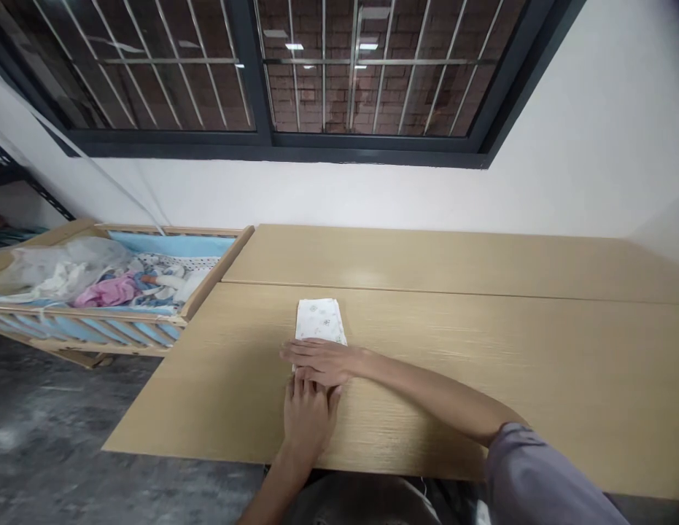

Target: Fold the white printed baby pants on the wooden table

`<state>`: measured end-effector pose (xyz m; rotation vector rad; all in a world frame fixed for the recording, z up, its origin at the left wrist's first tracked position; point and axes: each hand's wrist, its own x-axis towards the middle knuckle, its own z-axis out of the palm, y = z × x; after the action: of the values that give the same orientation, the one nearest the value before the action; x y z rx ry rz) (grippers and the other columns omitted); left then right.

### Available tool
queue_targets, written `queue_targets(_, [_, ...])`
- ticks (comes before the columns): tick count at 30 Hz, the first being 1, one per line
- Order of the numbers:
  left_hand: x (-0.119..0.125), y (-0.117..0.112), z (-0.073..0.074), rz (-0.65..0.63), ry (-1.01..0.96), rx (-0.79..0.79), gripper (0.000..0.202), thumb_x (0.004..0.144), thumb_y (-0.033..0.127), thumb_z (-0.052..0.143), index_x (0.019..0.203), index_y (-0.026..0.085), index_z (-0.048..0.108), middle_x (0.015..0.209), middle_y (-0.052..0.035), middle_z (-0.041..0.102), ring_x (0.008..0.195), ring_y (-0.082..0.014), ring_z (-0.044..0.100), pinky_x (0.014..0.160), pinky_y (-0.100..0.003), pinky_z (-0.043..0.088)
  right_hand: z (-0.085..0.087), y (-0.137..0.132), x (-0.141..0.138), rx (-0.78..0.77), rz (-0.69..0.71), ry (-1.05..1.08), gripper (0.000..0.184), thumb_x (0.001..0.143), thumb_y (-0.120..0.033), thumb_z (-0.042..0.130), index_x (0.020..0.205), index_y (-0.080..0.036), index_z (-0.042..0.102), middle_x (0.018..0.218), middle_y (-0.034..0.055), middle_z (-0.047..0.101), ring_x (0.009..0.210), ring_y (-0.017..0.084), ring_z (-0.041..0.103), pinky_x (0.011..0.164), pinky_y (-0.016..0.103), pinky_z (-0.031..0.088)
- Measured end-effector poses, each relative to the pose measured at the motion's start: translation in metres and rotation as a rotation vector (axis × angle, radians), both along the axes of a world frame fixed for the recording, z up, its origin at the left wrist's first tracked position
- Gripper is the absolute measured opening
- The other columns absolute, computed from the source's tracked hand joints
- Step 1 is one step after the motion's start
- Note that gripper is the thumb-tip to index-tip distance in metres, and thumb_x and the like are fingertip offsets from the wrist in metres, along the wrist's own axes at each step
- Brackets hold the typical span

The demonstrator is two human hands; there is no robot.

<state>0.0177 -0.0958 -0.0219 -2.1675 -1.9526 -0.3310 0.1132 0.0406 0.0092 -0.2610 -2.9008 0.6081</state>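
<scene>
A folded white cloth (320, 319) with a small faint print lies flat on the wooden table (427, 343), near the left part of its front half. My right hand (321, 360) rests across the cloth's lower part, palm down, with its fingers stretched to the left. Just below it, my left hand (309, 415) presses down at the near end of the cloth, its fingers pointing forward and reaching up to the right hand. The two hands hide the cloth's near end.
To the left of the table stands a wooden crib (191, 302) with blue lining. Inside are a pink cloth (110, 289), a clear plastic bag (92, 255) and other fabrics. A barred window (366, 80) is set in the white wall behind. A seam runs across the tabletop.
</scene>
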Motion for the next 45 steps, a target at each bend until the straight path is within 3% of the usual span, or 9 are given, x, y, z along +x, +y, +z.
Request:
queue_targets(6, [-0.006,0.002,0.0,-0.002,0.004,0.027,0.049,0.099,0.041,0.049,0.133,0.008,0.062,0.144,-0.0242,0.056,0.133,-0.0384,0.053,0.102,-0.049,0.05,-0.033,0.041,-0.001,0.08,-0.124,-0.055,0.059,0.107,-0.045,0.029,0.16,-0.02,0.026,0.166,0.0083,0.022,0.155,0.021,0.014,0.126,0.044,0.012])
queue_targets(14, [-0.009,0.003,-0.002,-0.02,0.034,0.025,0.05,0.099,0.04,0.049,0.138,0.01,0.058,0.146,-0.024,0.054,0.134,-0.0371,0.053,0.102,-0.047,0.05,-0.031,0.11,0.002,0.172,-0.282,-0.044,0.065,0.106,-0.052,0.024,0.162,-0.019,0.019,0.167,0.008,0.015,0.156,0.022,0.011,0.127,0.044,0.009])
queue_targets(19, [-0.01,0.003,0.0,-0.035,0.018,0.013,0.053,0.1,0.044,0.045,0.138,0.01,0.058,0.147,-0.0241,0.053,0.134,-0.0372,0.053,0.102,-0.048,0.049,-0.027,0.121,0.001,0.11,-0.333,-0.028,0.064,0.106,-0.05,0.026,0.16,-0.016,0.023,0.167,0.0105,0.017,0.156,0.023,0.012,0.127,0.043,0.009])
queue_targets(25, [-0.016,0.01,0.006,-0.05,-0.012,0.012,0.045,0.1,0.041,0.045,0.133,0.015,0.062,0.141,-0.0197,0.06,0.129,-0.0337,0.058,0.099,-0.048,0.051,0.005,0.098,0.018,0.024,-0.396,0.065,0.064,0.106,-0.051,0.024,0.161,-0.019,0.018,0.169,0.0112,0.012,0.156,0.024,0.012,0.125,0.047,0.015])
queue_targets(27, [-0.026,0.016,0.01,-0.09,-0.056,-0.03,0.037,0.101,0.035,0.045,0.126,0.018,0.066,0.137,-0.0168,0.064,0.124,-0.032,0.061,0.097,-0.047,0.052,0.021,0.081,0.031,0.048,-0.44,0.124,0.06,0.106,-0.051,0.031,0.157,-0.021,0.032,0.164,0.0132,0.027,0.151,0.028,0.025,0.121,0.051,0.024])
queue_targets(30, [-0.053,0.027,0.02,-0.21,-0.112,-0.123,0.031,0.1,0.022,0.045,0.118,0.024,0.07,0.13,-0.0095,0.069,0.118,-0.0271,0.065,0.096,-0.044,0.052,0.037,0.048,0.052,0.08,-0.397,0.117,0.046,0.103,-0.047,0.043,0.136,-0.019,0.059,0.133,0.0142,0.061,0.124,0.028,0.054,0.109,0.048,0.039])
queue_targets(33, [-0.08,0.036,0.029,-0.272,-0.105,-0.153,0.033,0.096,0.014,0.047,0.118,0.025,0.07,0.126,-0.007,0.071,0.112,-0.0255,0.067,0.094,-0.042,0.052,0.033,0.014,0.072,0.088,-0.297,0.044,0.039,0.1,-0.045,0.051,0.123,-0.018,0.066,0.11,0.0116,0.068,0.104,0.026,0.062,0.098,0.043,0.046])
queue_targets(40, [-0.092,0.038,0.025,-0.322,-0.091,-0.117,0.035,0.095,0.008,0.045,0.118,0.022,0.067,0.124,-0.008,0.071,0.113,-0.0251,0.065,0.098,-0.042,0.049,-0.009,-0.031,0.087,0.305,-0.39,-0.005,0.027,0.101,-0.019,0.041,0.112,-0.016,0.066,0.111,0.0169,0.065,0.108,0.029,0.059,0.094,0.044,0.047])
queue_targets(45, [-0.083,0.027,0.029,-0.284,-0.204,-0.103,0.024,0.102,0.022,0.042,0.106,0.022,0.066,0.104,-0.0075,0.074,0.099,-0.0238,0.068,0.09,-0.041,0.05,0.007,-0.046,0.088,0.193,-0.484,0.033,0.018,0.093,-0.017,0.048,0.104,-0.015,0.063,0.104,0.0141,0.065,0.103,0.028,0.058,0.093,0.043,0.046])
